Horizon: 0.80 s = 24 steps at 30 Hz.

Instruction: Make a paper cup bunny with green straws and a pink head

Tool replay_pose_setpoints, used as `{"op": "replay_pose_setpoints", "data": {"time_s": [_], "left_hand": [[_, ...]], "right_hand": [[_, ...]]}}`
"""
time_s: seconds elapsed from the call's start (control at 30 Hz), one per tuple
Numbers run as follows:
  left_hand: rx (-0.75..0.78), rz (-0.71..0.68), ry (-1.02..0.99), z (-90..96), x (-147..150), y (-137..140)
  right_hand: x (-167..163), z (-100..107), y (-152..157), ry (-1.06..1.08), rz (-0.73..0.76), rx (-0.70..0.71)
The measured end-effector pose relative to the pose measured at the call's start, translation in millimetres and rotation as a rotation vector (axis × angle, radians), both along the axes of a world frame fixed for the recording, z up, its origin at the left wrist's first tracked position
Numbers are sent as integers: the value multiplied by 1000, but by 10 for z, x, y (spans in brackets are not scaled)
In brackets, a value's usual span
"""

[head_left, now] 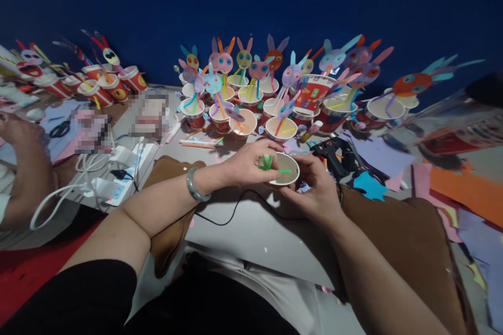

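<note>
A paper cup (291, 177) is held above the table in front of me, its pale opening turned toward me. My right hand (316, 186) grips its right side, fingers curled around the wall. At the cup's left rim, the fingers of my left hand (247, 163) are closed on a folded green paper strip (266, 162). Another bit of green strip (284, 171) shows inside the cup; whether the two pieces join is hidden by my fingers. Just beyond stand paper cups (242, 123) bearing colourful paper rabbit heads on strips.
A black glue gun (336, 156) and a blue paper scrap (369, 186) lie right of my hands. Brown cushions (396, 241) sit under my forearms. A black cable (231, 217) crosses the table. Left are a power strip (129, 172) and another person's arm (29, 167).
</note>
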<state>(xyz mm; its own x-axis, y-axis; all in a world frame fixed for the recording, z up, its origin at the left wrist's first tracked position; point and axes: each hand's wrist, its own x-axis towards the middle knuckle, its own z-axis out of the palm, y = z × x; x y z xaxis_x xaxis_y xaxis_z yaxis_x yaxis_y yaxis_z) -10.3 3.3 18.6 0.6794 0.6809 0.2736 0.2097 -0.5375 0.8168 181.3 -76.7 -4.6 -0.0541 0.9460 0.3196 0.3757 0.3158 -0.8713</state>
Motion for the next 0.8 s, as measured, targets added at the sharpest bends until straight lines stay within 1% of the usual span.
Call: {"op": "replay_pose_setpoints", "data": {"time_s": [0.1, 0.3, 0.8], "left_hand": [[4, -10, -2, -5, 3, -12], [7, -7, -39, -21, 7, -18], [-22, 52, -37, 41, 37, -72]], "right_hand": [[2, 6, -8, -26, 10, -7], [-9, 24, -9, -43, 85, 5], [-18, -11, -18, -150, 58, 70]]}}
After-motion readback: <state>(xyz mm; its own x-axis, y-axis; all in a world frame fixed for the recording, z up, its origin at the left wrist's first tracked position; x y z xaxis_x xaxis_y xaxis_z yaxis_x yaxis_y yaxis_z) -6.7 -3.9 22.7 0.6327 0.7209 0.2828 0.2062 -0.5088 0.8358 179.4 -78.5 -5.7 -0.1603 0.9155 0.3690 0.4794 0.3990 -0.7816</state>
